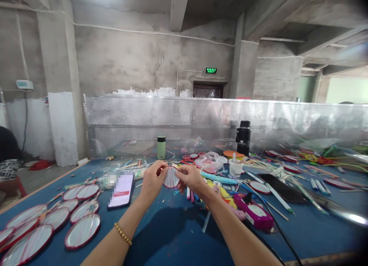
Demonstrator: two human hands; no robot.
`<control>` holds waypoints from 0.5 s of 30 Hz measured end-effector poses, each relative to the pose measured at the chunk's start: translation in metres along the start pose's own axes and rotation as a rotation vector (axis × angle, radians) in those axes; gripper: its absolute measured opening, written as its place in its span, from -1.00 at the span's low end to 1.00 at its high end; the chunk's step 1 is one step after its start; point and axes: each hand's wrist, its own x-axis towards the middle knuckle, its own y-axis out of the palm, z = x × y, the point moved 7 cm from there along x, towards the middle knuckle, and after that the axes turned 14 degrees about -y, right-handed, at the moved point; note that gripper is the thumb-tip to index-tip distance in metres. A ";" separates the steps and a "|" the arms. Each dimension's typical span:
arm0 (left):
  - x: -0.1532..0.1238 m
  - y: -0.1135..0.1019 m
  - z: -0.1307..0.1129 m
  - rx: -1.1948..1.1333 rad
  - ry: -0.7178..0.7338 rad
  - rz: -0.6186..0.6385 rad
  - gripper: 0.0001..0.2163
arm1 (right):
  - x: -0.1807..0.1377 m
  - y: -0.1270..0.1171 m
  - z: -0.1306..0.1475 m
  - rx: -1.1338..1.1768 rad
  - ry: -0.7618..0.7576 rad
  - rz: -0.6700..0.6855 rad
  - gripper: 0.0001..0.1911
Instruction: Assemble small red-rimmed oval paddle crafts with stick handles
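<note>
A small round disc point(171, 177) with a red rim and pale stripes across its face is held up over the middle of the table. My left hand point(155, 177) pinches its left edge, fingers curled in. On the opposite edge, my right hand point(190, 177) grips it between thumb and fingers. Fingers partly cover the disc's rim on both sides. Larger red-rimmed discs point(82, 231) of similar look lie overlapping on the table to the left. A phone point(122, 191) with a lit screen lies just left of my left hand.
On the blue table point(169, 235) stand a green bottle point(161, 147), a black flask point(243, 138) and a white cup point(236, 167). A purple device point(253, 212), a dark phone point(281, 188) and scattered sticks and pens crowd the right. A perforated metal panel point(138, 120) closes the back.
</note>
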 end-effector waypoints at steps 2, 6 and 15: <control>0.000 0.000 0.000 0.015 0.007 -0.014 -0.87 | 0.000 0.001 0.000 0.008 0.007 -0.007 -0.80; 0.000 -0.002 -0.001 0.044 0.014 -0.057 -0.87 | 0.001 0.002 0.000 0.017 0.013 -0.014 -0.79; -0.004 -0.005 -0.005 0.067 0.032 -0.113 -0.87 | 0.002 0.005 -0.003 0.045 0.029 -0.043 -0.80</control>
